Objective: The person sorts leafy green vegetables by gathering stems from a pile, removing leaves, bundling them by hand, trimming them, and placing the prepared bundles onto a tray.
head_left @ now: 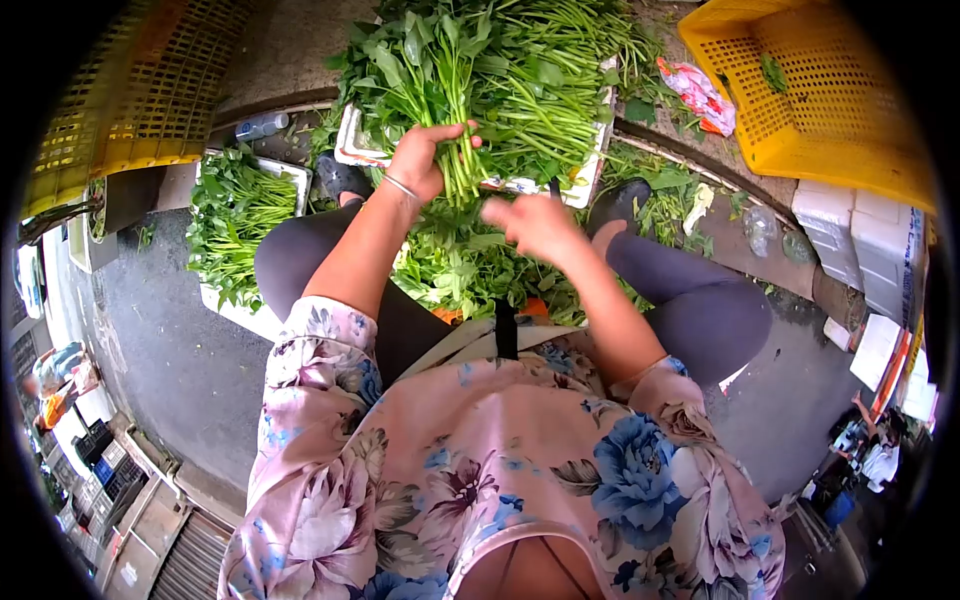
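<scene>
My left hand (418, 165) is closed around a bunch of water spinach (452, 90), its leaves pointing away from me and its stem ends toward me. Just right of those stem ends, my right hand (535, 225) is curled closed and slightly blurred. A short dark piece (555, 187) sticks up by its knuckles; I cannot make out what the fingers hold. Beyond both hands, a white foam box (352, 140) is heaped with long-stemmed greens (545, 85). Loose leaves (465, 260) are piled below the hands, between my legs.
Another white box (300, 180) of greens (235, 230) stands at left. Yellow plastic crates are at upper left (150, 90) and upper right (800, 90). A pink plastic bag (695, 95), a plastic bottle (262, 126) and scattered leaves lie on the ground. White foam boxes (855, 235) stand right.
</scene>
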Demonstrator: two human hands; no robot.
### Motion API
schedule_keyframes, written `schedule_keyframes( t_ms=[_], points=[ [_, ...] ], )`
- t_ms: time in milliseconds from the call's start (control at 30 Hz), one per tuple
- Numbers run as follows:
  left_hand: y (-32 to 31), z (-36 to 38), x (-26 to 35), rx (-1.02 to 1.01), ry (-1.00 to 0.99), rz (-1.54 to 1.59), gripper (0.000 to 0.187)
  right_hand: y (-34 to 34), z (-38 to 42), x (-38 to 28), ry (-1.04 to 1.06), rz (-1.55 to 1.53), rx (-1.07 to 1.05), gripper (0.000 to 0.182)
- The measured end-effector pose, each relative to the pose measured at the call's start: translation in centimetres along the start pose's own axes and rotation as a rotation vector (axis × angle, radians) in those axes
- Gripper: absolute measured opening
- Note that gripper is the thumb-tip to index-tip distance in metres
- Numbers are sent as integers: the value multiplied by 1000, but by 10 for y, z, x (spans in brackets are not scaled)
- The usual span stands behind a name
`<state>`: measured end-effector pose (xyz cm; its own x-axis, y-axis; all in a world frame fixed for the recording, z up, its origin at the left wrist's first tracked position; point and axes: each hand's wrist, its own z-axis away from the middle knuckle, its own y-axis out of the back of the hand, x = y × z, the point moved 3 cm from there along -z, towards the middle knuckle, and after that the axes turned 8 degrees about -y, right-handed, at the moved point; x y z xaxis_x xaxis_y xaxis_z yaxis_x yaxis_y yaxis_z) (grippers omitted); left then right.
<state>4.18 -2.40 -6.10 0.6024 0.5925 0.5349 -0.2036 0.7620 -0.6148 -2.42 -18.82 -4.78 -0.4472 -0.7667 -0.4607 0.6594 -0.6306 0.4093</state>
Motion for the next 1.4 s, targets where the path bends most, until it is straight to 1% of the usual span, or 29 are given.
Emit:
schedule_keyframes(
  t_ms=[33,67,100,133,167,200,267,300,333,367,400,467,533,567,600,667,800,867,900,933,1000,1033,1067,1100,1167,1200,1300,1333,1400],
  points=[
    [3,1,0,13,-20,29,19,11,-33,20,99,-104,292,47],
    [4,1,0,27,-40,57,21,40,-18,7,230,-311,536,43],
    [5,2,-1,24,-38,50,21,67,-27,3,167,-179,728,33],
    [5,2,0,57,-72,-42,24,84,-39,4,163,-64,943,32],
    [5,3,1,87,-110,-132,27,94,-67,12,93,-61,1053,25],
    [5,3,3,119,-150,-219,30,105,-71,10,96,-63,1062,25],
    [6,3,2,100,-128,-241,31,114,-82,7,81,143,880,19],
    [6,-1,3,28,-165,-166,26,120,-79,6,65,57,919,13],
    [5,0,5,-40,-201,-87,21,125,-70,2,101,-27,931,15],
    [4,2,5,-162,-146,28,13,126,-64,-1,120,-104,911,16],
    [0,1,5,-133,-198,35,15,123,-49,-6,130,-185,890,16],
    [-9,5,3,28,-141,-32,17,97,-24,-21,240,-343,778,15],
    [-11,2,-4,-93,15,-61,21,61,-6,-35,319,-321,733,10],
    [-14,4,-9,-86,-59,-86,27,45,5,-43,307,-433,594,9],
    [-6,-2,-15,-71,-31,-42,22,26,-8,-38,430,-435,656,10],
    [-12,0,-13,-39,-118,-136,18,10,-8,-37,507,-453,653,10],
    [-5,4,-2,40,-232,-237,15,10,5,-22,333,-395,515,14],
    [-2,3,12,42,-317,-48,16,-5,-4,1,263,-4,170,15],
    [-7,11,22,33,-342,36,17,-6,-12,16,184,-52,53,22],
    [-13,20,32,-21,-387,28,16,12,0,9,181,16,197,28],
    [-3,21,45,-193,-407,170,15,43,-7,6,150,-66,535,30],
    [-5,29,50,-231,-421,166,14,50,-20,6,150,-68,535,30],
    [-7,32,52,-114,-519,209,19,60,-34,7,146,-9,764,28],
    [-4,30,53,-146,-513,231,25,69,-43,5,147,52,997,27],
    [8,21,52,-151,-494,255,32,81,-64,7,130,102,917,24],
    [4,23,51,-83,-472,267,26,86,-71,8,101,157,833,21],
    [0,20,42,-97,-413,290,11,112,-61,3,15,131,881,16],
    [0,18,37,-72,-389,259,9,118,-55,2,35,108,897,16],
    [0,15,30,-29,-344,168,11,122,-38,-4,242,-83,996,14]
  ],
)
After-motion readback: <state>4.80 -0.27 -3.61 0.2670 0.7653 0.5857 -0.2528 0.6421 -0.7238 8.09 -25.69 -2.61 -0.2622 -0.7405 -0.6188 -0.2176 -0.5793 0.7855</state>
